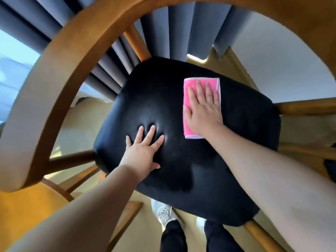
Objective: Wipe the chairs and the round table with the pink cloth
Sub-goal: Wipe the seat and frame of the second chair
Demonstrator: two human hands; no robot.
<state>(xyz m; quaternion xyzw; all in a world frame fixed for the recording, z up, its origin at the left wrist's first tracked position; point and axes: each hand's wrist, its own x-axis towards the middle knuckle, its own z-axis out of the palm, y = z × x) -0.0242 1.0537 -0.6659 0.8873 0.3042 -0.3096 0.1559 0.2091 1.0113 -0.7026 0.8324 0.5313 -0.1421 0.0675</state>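
Pink cloth (187, 128) – long axis front-to-back on seat (181, 170)

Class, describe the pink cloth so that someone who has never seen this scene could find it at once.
Find the wooden chair with the curved back rail and its black padded seat. On the seat's far right part, the right hand presses flat on a rectangular cloth. It is the only bright pink thing there; the left hand rests on bare seat.

On the chair's black seat (181, 110), the right hand (203, 108) presses the pink cloth (187, 124) flat at far right, while the left hand (143, 151) rests spread near left.
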